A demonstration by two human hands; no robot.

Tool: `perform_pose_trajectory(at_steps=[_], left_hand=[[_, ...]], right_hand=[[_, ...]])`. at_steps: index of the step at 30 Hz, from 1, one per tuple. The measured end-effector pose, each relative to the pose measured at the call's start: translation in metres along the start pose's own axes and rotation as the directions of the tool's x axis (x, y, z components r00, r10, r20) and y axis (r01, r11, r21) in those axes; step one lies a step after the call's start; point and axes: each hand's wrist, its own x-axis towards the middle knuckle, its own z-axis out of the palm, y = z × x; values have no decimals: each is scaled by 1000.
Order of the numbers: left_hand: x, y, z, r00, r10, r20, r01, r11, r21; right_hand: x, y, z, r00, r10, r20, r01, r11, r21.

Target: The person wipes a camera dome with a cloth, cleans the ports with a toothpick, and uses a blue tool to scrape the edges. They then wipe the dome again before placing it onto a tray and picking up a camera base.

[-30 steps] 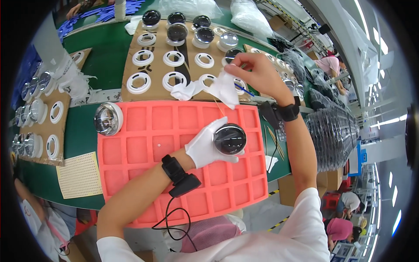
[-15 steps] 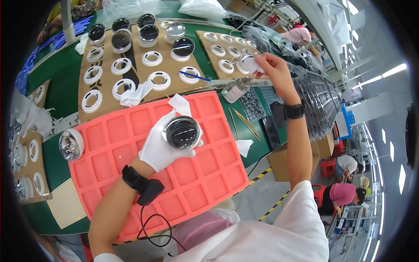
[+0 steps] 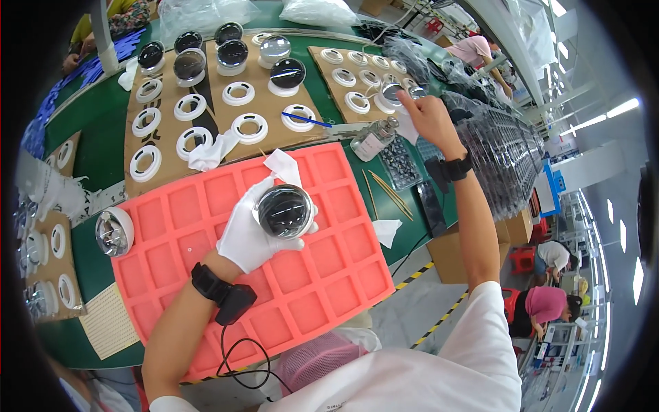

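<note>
While gloved left hand point(image 3: 255, 233) cradles dome point(image 3: 284, 211), right hand point(image 3: 427, 117) seemingly free.

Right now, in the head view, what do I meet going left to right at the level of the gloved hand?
Dome unit on its white base → red foam tray → gloved left hand holding a dark glass dome → crumpled white wipe.

The left hand point(image 3: 250, 230), in a white glove, is cupped palm-up with its fingers curled closed, the forearm rising from the lower left with a black band at the wrist. The bare right hand point(image 3: 429, 117) stretches far forward on a nearly straight arm, fingers bent downward, a black watch on its wrist.
</note>
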Motion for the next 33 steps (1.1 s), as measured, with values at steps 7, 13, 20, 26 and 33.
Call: perform_pose_trajectory(at_steps=[7,13,20,26,33], left_hand=[[1,-4,-9,1000,5,-4,-5,998,68],[2,-2,-10,998,-58,-17,56,993,-100],[5,-5,-16,991,-93,97,121,930,-348],[4,-1,-3,994,-96,-57,80,967,-241],[10,-28,-18,994,91,-55,-92,996,-12]], right_hand=[[-16,-14,-7,967,79,243,-156,936,314],[-29,-23,1,992,-106,-62,119,957,265],[-37,-30,12,989,-120,-90,143,942,303],[-45,-38,18,999,-39,16,30,930,367],[-5,-17,19,996,-56,-65,79,894,441]])
